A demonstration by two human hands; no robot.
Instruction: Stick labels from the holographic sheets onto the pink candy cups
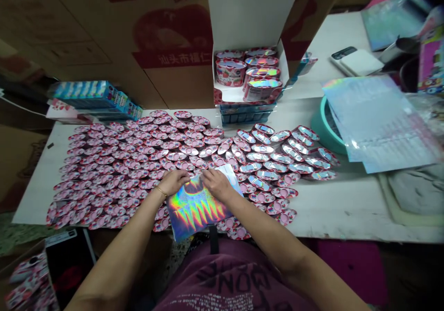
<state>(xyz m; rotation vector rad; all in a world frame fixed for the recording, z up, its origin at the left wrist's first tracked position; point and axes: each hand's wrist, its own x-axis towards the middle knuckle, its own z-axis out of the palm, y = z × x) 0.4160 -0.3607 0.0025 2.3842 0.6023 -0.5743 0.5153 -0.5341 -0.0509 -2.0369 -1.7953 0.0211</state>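
Note:
A shiny holographic sticker sheet [197, 207] lies at the table's near edge, over some of the pink cups. My left hand [175, 181] grips its far left corner with curled fingers. My right hand [217, 183] pinches the sheet's far edge just beside it. Several small pink oval cups [132, 163] cover the table in rows to the left. To the right, several cups with silvery holographic lids [277, 156] lie in rows.
An open white box [249, 75] with sealed cups stands at the back centre. Blue packs [100, 96] lie back left. Loose holographic sheets [378, 121] cover a teal tub [321, 126] at the right. A phone [354, 59] lies behind. Cardboard cartons line the back.

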